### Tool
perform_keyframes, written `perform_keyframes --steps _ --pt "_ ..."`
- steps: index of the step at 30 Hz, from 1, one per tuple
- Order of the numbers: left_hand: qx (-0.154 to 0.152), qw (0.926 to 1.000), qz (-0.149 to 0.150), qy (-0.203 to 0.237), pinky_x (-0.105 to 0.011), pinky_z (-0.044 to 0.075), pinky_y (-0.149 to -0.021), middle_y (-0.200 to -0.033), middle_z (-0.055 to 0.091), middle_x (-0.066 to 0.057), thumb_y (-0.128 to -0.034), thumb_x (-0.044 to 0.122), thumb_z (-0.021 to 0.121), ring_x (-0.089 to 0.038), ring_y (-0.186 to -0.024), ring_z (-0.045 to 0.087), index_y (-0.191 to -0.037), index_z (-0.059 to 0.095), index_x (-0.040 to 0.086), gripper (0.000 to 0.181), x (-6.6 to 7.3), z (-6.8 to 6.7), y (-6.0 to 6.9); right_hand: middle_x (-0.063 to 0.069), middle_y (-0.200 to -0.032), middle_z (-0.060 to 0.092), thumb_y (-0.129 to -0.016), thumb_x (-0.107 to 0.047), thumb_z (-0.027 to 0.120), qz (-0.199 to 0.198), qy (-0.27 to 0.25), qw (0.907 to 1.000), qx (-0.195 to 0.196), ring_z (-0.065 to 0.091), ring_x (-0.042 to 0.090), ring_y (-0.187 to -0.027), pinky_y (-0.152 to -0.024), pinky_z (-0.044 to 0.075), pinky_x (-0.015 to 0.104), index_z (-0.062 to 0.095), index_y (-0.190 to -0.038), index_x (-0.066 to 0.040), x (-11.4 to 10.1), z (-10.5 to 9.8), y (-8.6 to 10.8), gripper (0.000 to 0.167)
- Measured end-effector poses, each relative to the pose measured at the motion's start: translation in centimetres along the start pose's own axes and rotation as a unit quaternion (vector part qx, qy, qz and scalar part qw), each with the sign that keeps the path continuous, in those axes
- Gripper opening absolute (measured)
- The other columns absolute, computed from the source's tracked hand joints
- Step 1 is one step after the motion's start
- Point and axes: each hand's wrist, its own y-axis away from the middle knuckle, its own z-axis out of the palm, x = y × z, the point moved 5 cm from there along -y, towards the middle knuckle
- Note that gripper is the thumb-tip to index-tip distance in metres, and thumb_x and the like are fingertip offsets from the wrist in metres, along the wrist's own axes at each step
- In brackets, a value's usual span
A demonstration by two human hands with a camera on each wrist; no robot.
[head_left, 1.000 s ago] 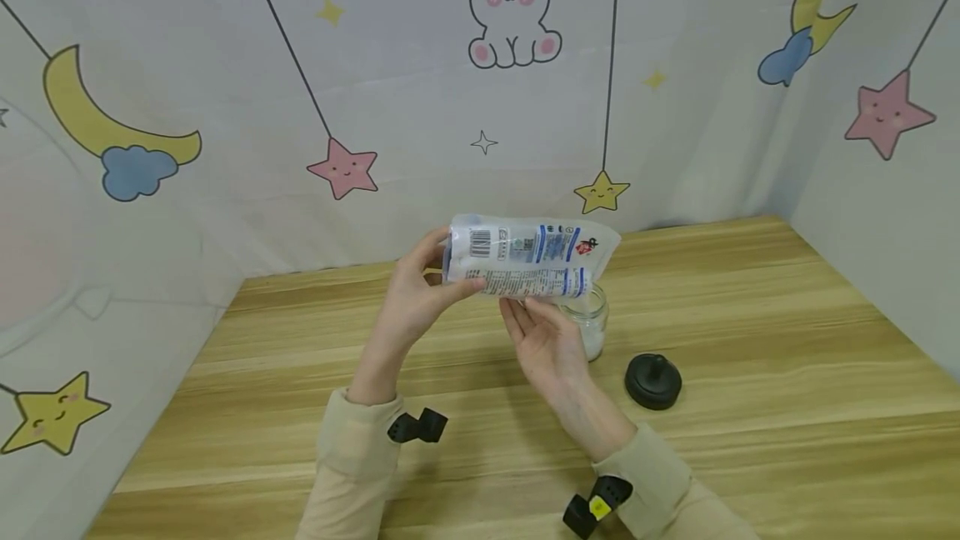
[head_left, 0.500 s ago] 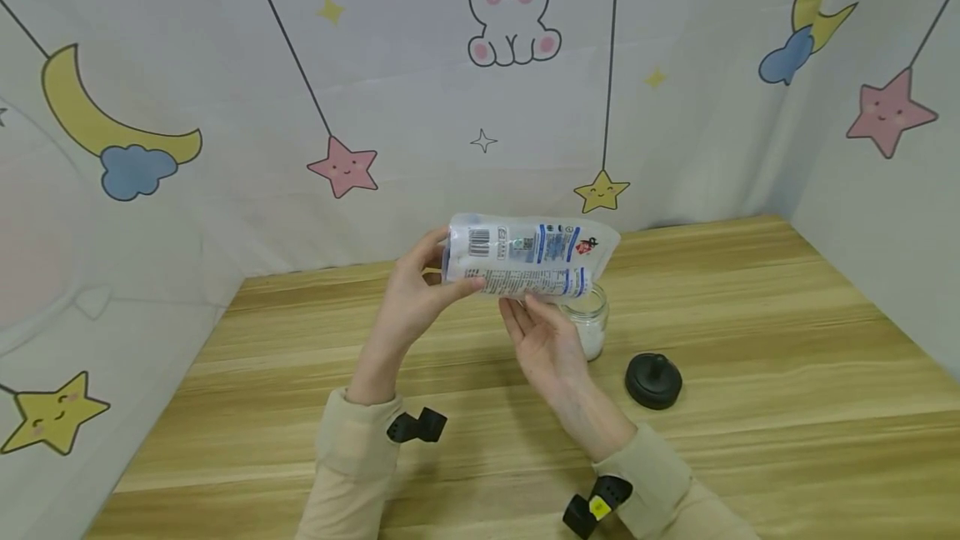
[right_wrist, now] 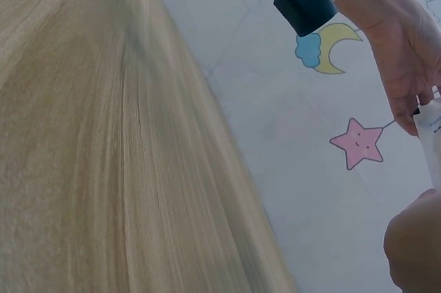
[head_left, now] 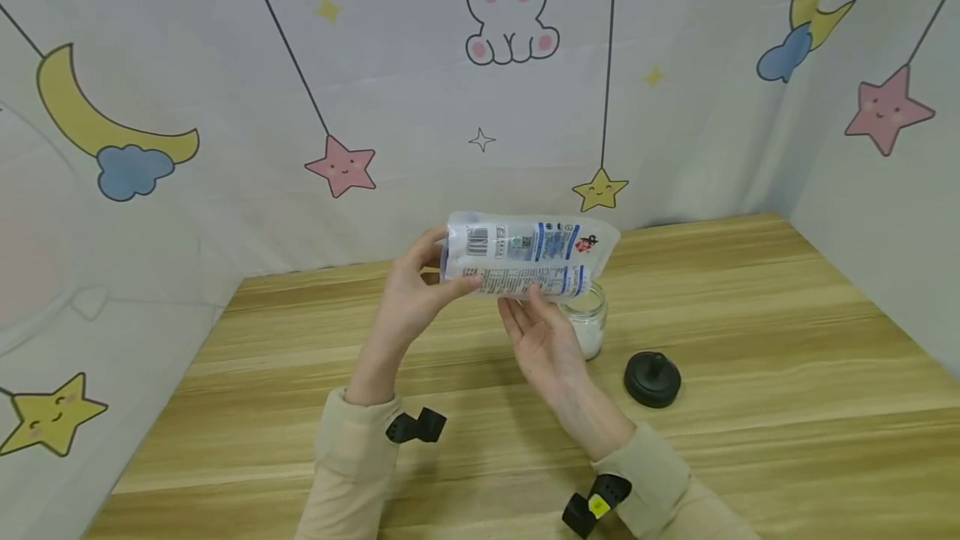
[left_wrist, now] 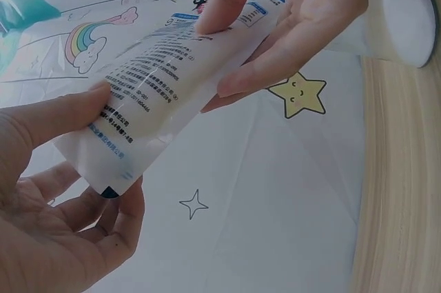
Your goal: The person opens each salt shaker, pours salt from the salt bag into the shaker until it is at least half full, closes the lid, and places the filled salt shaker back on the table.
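Note:
A white plastic bag [head_left: 517, 252] with blue print and a barcode lies tilted on its side in the air, its right end over a glass jar [head_left: 591, 332]. My left hand [head_left: 411, 294] grips the bag's left end, thumb on the printed face. Lower down, my right hand [head_left: 551, 348] holds the bag's underside near the right end; in the left wrist view its thumb [left_wrist: 224, 10] presses the print. White contents show in the jar, which the bag and right hand partly cover. The bag's mouth is hard to make out.
A black round lid [head_left: 652, 379] with a knob lies on the wooden table [head_left: 750, 357], right of the jar. Behind the table hangs a white cloth [head_left: 420, 90] printed with a rabbit, stars and moons. Each wrist carries a black camera [head_left: 417, 425].
My right thumb has shifted slightly up onto the bag's face. The white contents in the jar look a little higher. The bag and left hand stay nearly in place.

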Motion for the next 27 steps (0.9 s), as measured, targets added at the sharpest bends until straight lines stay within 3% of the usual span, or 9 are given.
perform_keyframes --steps 12,27 --pt "0.012 0.9998 0.014 0.004 -0.029 0.046 -0.075 -0.105 0.065 -0.013 -0.0794 0.012 0.078 -0.020 -0.087 0.055 -0.130 0.056 0.016 0.056 0.12 0.06 0.02 -0.004 -0.118 0.064 -0.097 -0.022 0.055 0.002 -0.023 0.9995 0.022 0.056 0.012 -0.118 -0.110 0.039 0.027 0.044 -0.130 -0.024 0.02 -0.20 -0.04 0.034" --pt "0.005 0.9998 0.016 0.005 -0.030 0.046 -0.078 -0.108 0.065 -0.012 -0.0796 0.012 0.078 -0.020 -0.091 0.056 -0.132 0.055 0.017 0.058 0.11 -0.05 0.05 -0.005 -0.117 0.065 -0.097 -0.021 0.055 0.003 -0.029 0.9994 0.018 0.058 0.011 -0.117 -0.110 0.039 0.027 0.046 -0.129 -0.025 0.10 -0.16 -0.04 0.034"
